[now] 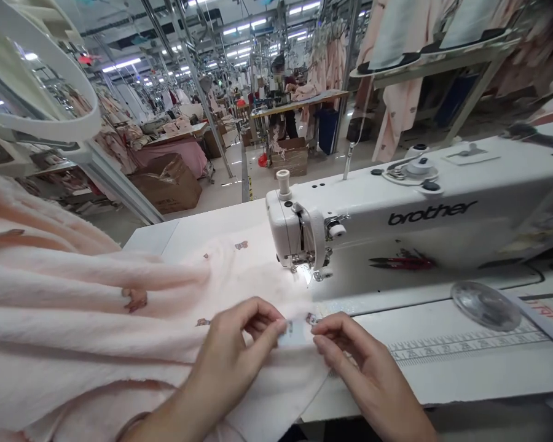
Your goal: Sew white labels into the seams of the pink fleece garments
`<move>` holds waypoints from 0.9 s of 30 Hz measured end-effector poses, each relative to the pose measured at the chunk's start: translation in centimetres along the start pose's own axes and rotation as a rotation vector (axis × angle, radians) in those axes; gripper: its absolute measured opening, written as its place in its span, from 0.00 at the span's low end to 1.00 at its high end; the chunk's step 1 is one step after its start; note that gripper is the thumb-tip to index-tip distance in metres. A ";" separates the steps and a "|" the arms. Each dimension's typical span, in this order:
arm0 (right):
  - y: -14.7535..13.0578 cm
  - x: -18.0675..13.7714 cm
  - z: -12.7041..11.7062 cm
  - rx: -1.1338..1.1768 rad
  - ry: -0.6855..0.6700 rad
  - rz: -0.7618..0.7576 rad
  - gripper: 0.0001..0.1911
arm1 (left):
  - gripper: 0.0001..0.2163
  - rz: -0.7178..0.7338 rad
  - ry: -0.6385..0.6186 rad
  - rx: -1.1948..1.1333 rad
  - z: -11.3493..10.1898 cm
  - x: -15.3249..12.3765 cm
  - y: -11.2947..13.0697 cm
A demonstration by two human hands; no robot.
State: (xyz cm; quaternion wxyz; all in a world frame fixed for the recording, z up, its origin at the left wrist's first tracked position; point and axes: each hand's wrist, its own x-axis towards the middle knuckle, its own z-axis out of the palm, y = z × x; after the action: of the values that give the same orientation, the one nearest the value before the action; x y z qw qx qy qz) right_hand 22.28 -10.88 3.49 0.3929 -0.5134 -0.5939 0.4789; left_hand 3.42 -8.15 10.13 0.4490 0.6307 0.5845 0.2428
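Observation:
Pale pink fleece fabric (pixel 166 344) with small printed bear figures spreads over the sewing table and drapes off to the left. A small pale bluish label (pixel 295 333) lies on the fabric near its right edge, in front of the needle area. My left hand (pixel 239 344) pinches the label's left end between thumb and fingers. At the other end, the thumb and forefinger of my right hand (pixel 357 356) close on the label's right side, by a printed bear; whether they also grip fabric I cannot tell. Behind my hands stands the white sewing machine (pixel 415 215), its needle light on.
Red-handled snips (pixel 408 262) lie on the machine bed. A clear round dish (pixel 486 306) sits on the table at right, beside a printed ruler scale (pixel 442 353). Thread cones (pixel 389 37) stand above. Beyond are cardboard boxes (pixel 168 182) and other workstations.

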 end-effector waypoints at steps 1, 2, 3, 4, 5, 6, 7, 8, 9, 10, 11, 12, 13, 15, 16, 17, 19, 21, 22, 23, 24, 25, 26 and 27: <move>0.8 -0.1 -0.1 -0.117 0.054 -0.094 0.08 | 0.08 0.053 0.018 0.146 -0.3 0.8 0.2; 1.7 -0.2 -0.1 -0.248 0.111 -0.211 0.07 | 0.08 0.091 0.028 0.285 -0.4 1.9 0.2; 2.5 -0.3 0.0 -0.390 0.156 -0.341 0.07 | 0.07 0.113 0.024 0.400 -0.4 3.1 -0.1; 3.3 -0.4 0.2 -0.532 0.188 -0.466 0.09 | 0.06 0.125 0.007 0.481 -0.2 4.4 -0.6; 4.0 -0.5 0.5 -0.659 0.204 -0.568 0.10 | 0.06 0.132 -0.013 0.526 0.1 5.6 -1.3; 4.5 -0.6 0.8 -0.763 0.207 -0.629 0.11 | 0.05 0.143 -0.030 0.542 0.4 6.8 -2.1; 4.9 -0.7 1.0 -0.832 0.210 -0.656 0.12 | 0.04 0.157 -0.041 0.543 0.8 7.7 -3.0; 5.2 -0.7 1.3 -0.860 0.209 -0.661 0.12 | 0.04 0.173 -0.043 0.536 1.2 8.4 -3.9; 5.3 -0.7 1.4 -0.851 0.194 -0.649 0.12 | 0.04 0.185 -0.043 0.525 1.4 8.8 -4.7; 5.3 -0.6 1.5 -0.815 0.176 -0.628 0.12 | 0.04 0.191 -0.040 0.514 1.6 9.0 -5.2; 5.2 -0.4 1.6 -0.767 0.150 -0.609 0.11 | 0.04 0.195 -0.037 0.501 1.7 8.9 -5.5; 5.1 -0.2 1.6 -0.720 0.144 -0.597 0.11 | 0.04 0.198 -0.030 0.492 1.7 8.6 -5.5; 4.9 0.2 1.5 -0.687 0.145 -0.582 0.11 | 0.04 0.198 -0.012 0.481 1.7 8.3 -5.3; 4.5 1.1 1.4 -0.690 0.169 -0.549 0.11 | 0.04 0.175 0.045 0.422 1.6 7.6 -4.4; 4.4 1.6 1.4 -0.720 0.190 -0.531 0.12 | 0.04 0.143 0.073 0.368 1.6 7.4 -3.9; 4.3 2.0 1.4 -0.757 0.206 -0.510 0.13 | 0.05 0.093 0.084 0.296 1.7 7.4 -3.5; 4.4 2.6 1.5 -0.805 0.223 -0.477 0.13 | 0.05 -0.047 0.051 0.097 2.1 7.6 -3.3; 4.6 2.7 1.6 -0.811 0.254 -0.481 0.10 | 0.07 -0.168 -0.005 -0.069 2.8 8.1 -3.7; 4.7 2.7 1.6 -0.815 0.259 -0.491 0.10 | 0.08 -0.203 -0.020 -0.123 3.1 8.4 -4.1; 4.8 2.6 1.6 -0.823 0.260 -0.502 0.11 | 0.08 -0.222 -0.023 -0.153 3.5 8.6 -4.6; 4.9 2.5 1.7 -0.835 0.253 -0.508 0.14 | 0.09 -0.229 -0.019 -0.160 3.9 8.8 -5.0; 5.0 2.4 1.7 -0.848 0.241 -0.507 0.16 | 0.09 -0.229 -0.012 -0.151 4.1 9.0 -5.3; 5.0 2.3 1.7 -0.860 0.230 -0.503 0.17 | 0.09 -0.229 -0.003 -0.141 4.4 9.0 -5.6; 5.1 2.2 1.8 -0.869 0.228 -0.497 0.18 | 0.09 -0.229 0.008 -0.126 4.6 9.0 -5.8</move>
State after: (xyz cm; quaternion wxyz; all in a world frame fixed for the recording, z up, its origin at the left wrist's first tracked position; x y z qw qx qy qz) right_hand 21.43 -8.94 -1.94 0.3077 -0.5214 -0.7956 0.0209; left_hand 6.00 -1.32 1.06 0.5102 0.5295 0.6380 0.2290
